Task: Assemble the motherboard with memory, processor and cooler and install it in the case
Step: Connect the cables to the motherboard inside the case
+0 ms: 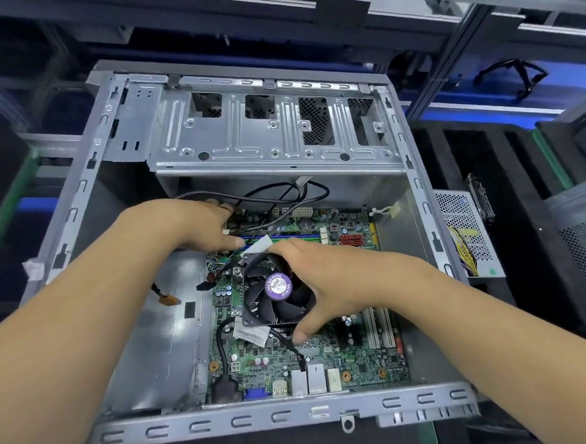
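The green motherboard lies inside the open grey metal case. A black cooler fan with a purple label sits on the board. My right hand grips the cooler, fingers over its far right corner and thumb at its near right corner. My left hand rests on the board's far left edge, fingers among black cables, thumb beside the memory sticks. What the left fingers touch is hidden. The processor is not visible under the cooler.
A silver drive cage spans the case's far half. Loose connectors lie on the case floor left of the board. A power supply with yellow wires sits in black foam to the right. Shelving stands behind.
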